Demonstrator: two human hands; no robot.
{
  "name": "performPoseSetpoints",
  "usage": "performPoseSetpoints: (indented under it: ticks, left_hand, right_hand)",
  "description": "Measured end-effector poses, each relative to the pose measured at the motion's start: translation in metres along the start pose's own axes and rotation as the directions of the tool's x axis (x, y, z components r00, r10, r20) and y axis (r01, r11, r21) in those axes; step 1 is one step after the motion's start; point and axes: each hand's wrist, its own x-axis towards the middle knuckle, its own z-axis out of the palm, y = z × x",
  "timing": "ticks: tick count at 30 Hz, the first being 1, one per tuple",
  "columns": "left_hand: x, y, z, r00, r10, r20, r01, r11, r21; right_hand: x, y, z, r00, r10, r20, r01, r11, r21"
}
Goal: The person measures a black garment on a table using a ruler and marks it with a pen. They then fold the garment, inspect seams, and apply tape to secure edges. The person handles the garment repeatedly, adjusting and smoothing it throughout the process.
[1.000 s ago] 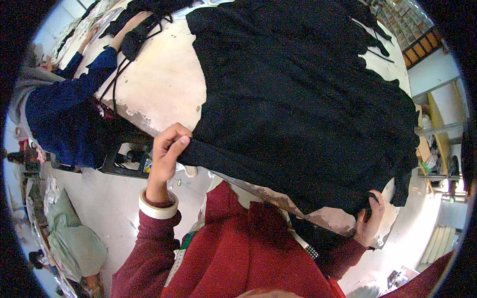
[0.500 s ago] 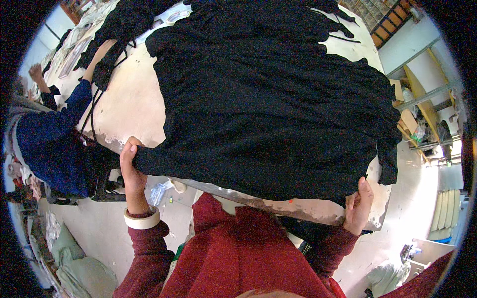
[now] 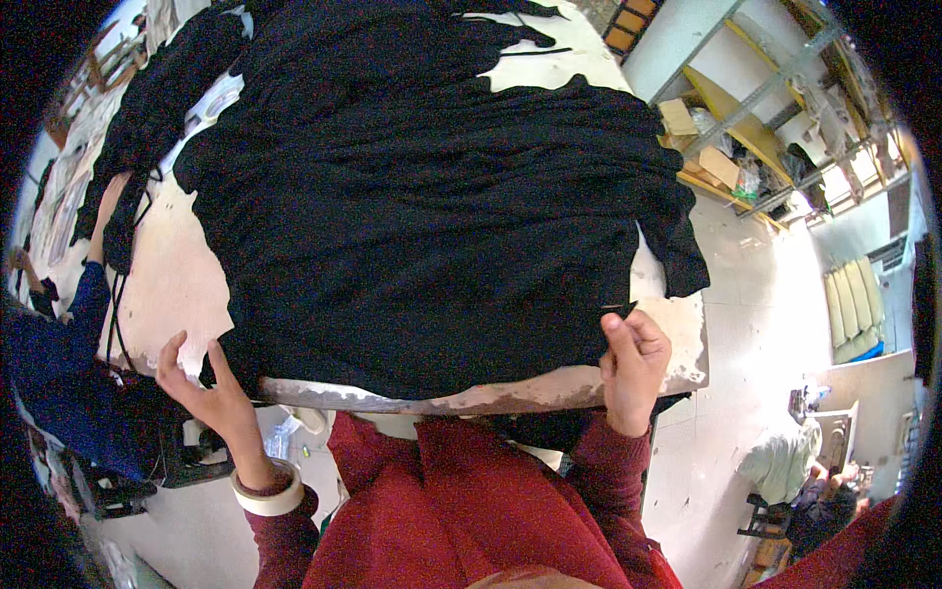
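Observation:
A large black knitted garment (image 3: 422, 236) lies spread over the pale table, its near hem running along the front edge. Beside its near left corner, my left hand (image 3: 208, 393) is open, thumb and fingers apart, the thumb next to the cloth. A roll of cream tape (image 3: 270, 499) sits around my left wrist like a bracelet. At the near right corner, the fingers of my right hand (image 3: 636, 368) pinch the edge of the garment, where a small bit of cloth sticks up. To the right of that hand, a separate black flap (image 3: 684, 260) hangs down.
The worn table edge (image 3: 432, 402) crosses in front of me. At left, a person in a blue top (image 3: 59, 363) reaches over more black cloth with cords (image 3: 118, 236). Metal shelving (image 3: 756, 108) with boxes stands at right, and a pale bundle (image 3: 782, 459) lies lower right.
My left hand has let go of the garment's left corner and spread its fingers. My right hand keeps its pinch. The whole view has shifted, so the table sits further left.

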Motion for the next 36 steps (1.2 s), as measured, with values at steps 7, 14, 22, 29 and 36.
performPoseSetpoints:
  ticks: [7, 14, 22, 29, 36]
  left_hand:
    - [-0.027, 0.111, -0.009, 0.856, 0.361, 0.371, -0.125, 0.84, -0.528]
    - [-0.036, 0.136, -0.017, 0.605, 0.709, 0.363, -0.317, 0.633, -0.707]
    - [-0.032, 0.085, -0.068, 0.658, 0.712, 0.246, -0.377, 0.593, -0.711]
    - [-0.021, 0.066, -0.094, 0.765, 0.634, 0.111, -0.396, 0.6, -0.695]
    - [-0.02, 0.049, -0.112, 0.811, 0.585, 0.016, -0.461, 0.654, -0.6]
  right_hand:
    - [-0.038, -0.012, 0.039, 0.877, -0.327, 0.352, 0.427, 0.867, -0.256]
    - [-0.066, -0.009, 0.06, 0.413, -0.603, 0.682, 0.895, 0.405, -0.184]
    - [-0.054, -0.014, 0.066, 0.187, -0.625, 0.758, 0.982, 0.143, -0.124]
    - [-0.034, -0.019, 0.082, 0.006, -0.621, 0.784, 0.999, -0.031, -0.032]
    - [-0.02, -0.019, 0.097, -0.09, -0.632, 0.77, 0.989, -0.15, -0.007]
